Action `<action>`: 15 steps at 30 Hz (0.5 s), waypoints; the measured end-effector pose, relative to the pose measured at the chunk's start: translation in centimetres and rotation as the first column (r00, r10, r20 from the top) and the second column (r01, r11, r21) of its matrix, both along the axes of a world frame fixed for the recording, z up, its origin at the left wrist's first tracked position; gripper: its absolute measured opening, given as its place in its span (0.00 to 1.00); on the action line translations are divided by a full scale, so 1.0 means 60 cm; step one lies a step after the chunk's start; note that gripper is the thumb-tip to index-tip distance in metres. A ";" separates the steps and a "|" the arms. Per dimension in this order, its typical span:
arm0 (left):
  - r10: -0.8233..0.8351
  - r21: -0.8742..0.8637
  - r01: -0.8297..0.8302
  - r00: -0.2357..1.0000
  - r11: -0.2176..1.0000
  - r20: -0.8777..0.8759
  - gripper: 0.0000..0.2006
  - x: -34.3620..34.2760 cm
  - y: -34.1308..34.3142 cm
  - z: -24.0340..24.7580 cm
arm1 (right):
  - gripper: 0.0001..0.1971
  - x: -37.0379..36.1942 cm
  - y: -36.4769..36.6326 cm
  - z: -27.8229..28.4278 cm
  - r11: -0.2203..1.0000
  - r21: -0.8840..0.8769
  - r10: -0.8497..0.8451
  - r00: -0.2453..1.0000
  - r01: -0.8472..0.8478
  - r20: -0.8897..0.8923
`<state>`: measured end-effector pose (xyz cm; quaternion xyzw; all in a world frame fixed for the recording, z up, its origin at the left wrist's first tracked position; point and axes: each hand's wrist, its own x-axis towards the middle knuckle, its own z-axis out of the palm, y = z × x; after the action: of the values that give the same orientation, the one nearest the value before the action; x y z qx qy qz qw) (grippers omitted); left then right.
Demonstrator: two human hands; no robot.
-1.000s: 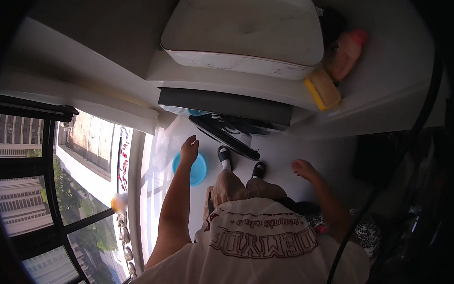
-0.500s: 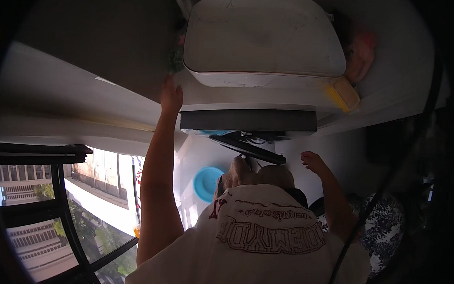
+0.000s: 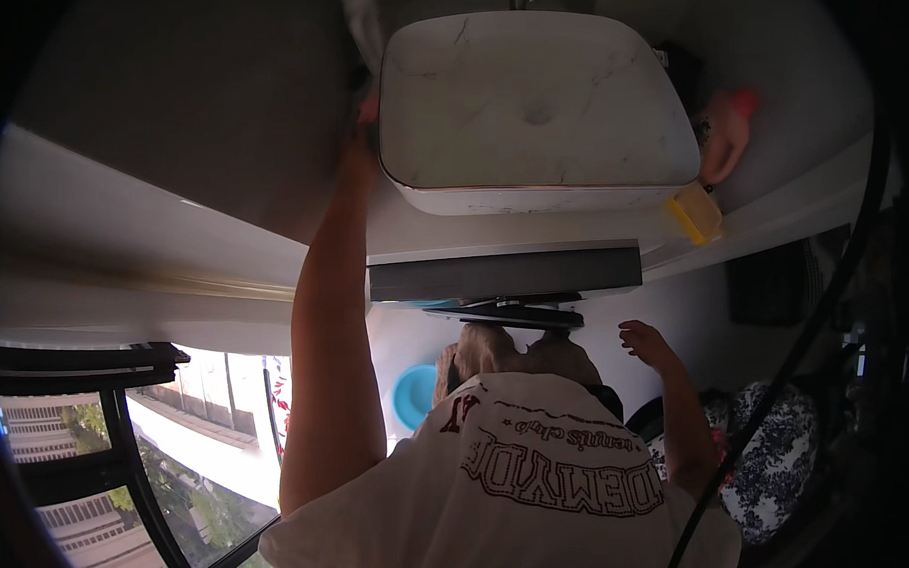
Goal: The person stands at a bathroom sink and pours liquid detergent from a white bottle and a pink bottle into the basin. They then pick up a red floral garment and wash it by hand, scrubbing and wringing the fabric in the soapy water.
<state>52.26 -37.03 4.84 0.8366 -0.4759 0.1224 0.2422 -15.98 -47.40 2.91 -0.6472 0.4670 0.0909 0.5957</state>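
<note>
My left hand (image 3: pixel 358 145) reaches far forward to the left side of a white, marble-patterned washbasin (image 3: pixel 538 101). It is beside a small pinkish-red thing (image 3: pixel 368 109), and its fingers are too dark and blurred to tell whether they grip it. My right hand (image 3: pixel 647 343) hangs low at the right, below the counter and away from the basin. Its fingers are loosely bent and apart, with nothing in them. Between my arms, a dark grey panel (image 3: pixel 504 274) sits under the counter's front edge.
A yellow box (image 3: pixel 696 213) and a pinkish object with a red top (image 3: pixel 728 134) stand right of the basin. A pale, long thing (image 3: pixel 363 27) is behind at left. A light-blue tub (image 3: pixel 414 396) is on the floor. Windows (image 3: pixel 181 474) line the left; a black cable (image 3: pixel 778 363) crosses at right.
My left hand has gone farther forward, up against the basin's left side. The basin and counter sit lower in the view. My right hand stays low, slightly farther down the picture.
</note>
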 end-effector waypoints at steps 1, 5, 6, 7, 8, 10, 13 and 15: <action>-0.040 -0.025 0.042 0.995 0.999 0.091 0.28 0.041 0.011 -0.022 | 0.18 0.010 -0.014 -0.003 1.000 0.000 0.019 1.000 -0.019 0.016; -0.081 0.099 0.081 0.997 0.992 0.000 0.26 0.037 -0.007 -0.049 | 0.17 -0.004 -0.039 0.020 0.998 -0.025 -0.052 0.998 0.053 0.043; -0.067 0.144 0.072 0.997 0.987 -0.039 0.26 0.034 -0.008 -0.044 | 0.17 0.002 -0.043 0.032 0.998 -0.017 -0.060 0.998 0.060 0.022; -0.049 0.188 0.062 0.996 0.980 -0.071 0.26 0.034 -0.007 -0.034 | 0.17 0.010 -0.050 0.041 0.998 -0.008 -0.060 0.998 0.060 0.009; -0.033 0.231 0.054 0.995 0.971 -0.093 0.25 0.034 -0.007 -0.028 | 0.17 0.009 -0.056 0.040 0.999 -0.011 -0.045 0.999 0.045 -0.006; 0.011 0.330 0.030 0.992 0.944 -0.122 0.25 0.044 0.004 -0.019 | 0.17 0.018 -0.066 0.028 1.000 -0.007 0.005 1.000 -0.005 -0.030; 0.062 0.398 -0.017 0.993 0.917 -0.102 0.24 0.043 0.012 -0.007 | 0.15 0.032 -0.078 0.022 0.994 0.048 0.102 0.981 -0.095 -0.167; 0.091 0.297 -0.057 0.990 0.953 -0.103 0.23 0.019 0.013 0.005 | 0.15 0.033 -0.089 0.004 0.977 -0.017 0.207 0.959 -0.215 -0.194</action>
<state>53.41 -36.28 5.13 0.8862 -0.4423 0.0108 0.1377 -14.00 -52.75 3.17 -0.6926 0.4521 0.2069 0.5227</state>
